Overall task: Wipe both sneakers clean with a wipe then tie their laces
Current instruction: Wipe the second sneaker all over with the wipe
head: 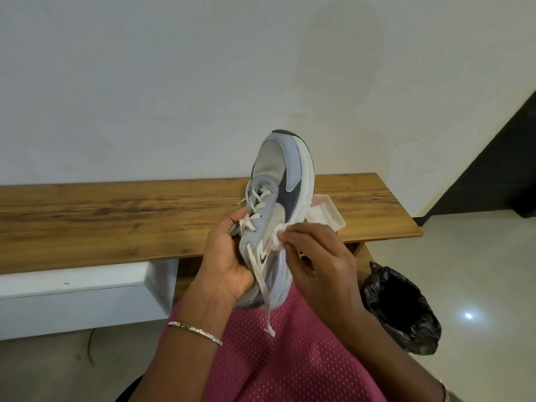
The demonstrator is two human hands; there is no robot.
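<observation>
a seated person holds one grey-and-white sneaker (pixel 280 181) up over the lap (pixel 290 358), toe pointing up and away, so that one side panel faces the working hand. the left hand (pixel 229 256) grips the shoe at the collar, thumb laid across the lacing and the rest of the hand wrapped round the opening, apparently to brace it against the push of the cleaning. the right hand (pixel 319 265) pinches a crumpled white wipe (pixel 280 237), its fingers (pixel 298 230) clamped together on it and pressing it to the side panel just above the white midsole, about midway along the shoe. a loose lace (pixel 261 282) dangles from the eyelets down past the left wrist, untied, which suggests the tying waits until the wiping is done. behind the shoe an opened pack of wipes (pixel 326 214) lies on the wooden bench (pixel 116 216), near the right hand, handy for a fresh sheet. a bin lined with a black bag (pixel 403 309) stands on the floor to the person's right, likely for used ones. the second sneaker is not in view.
</observation>
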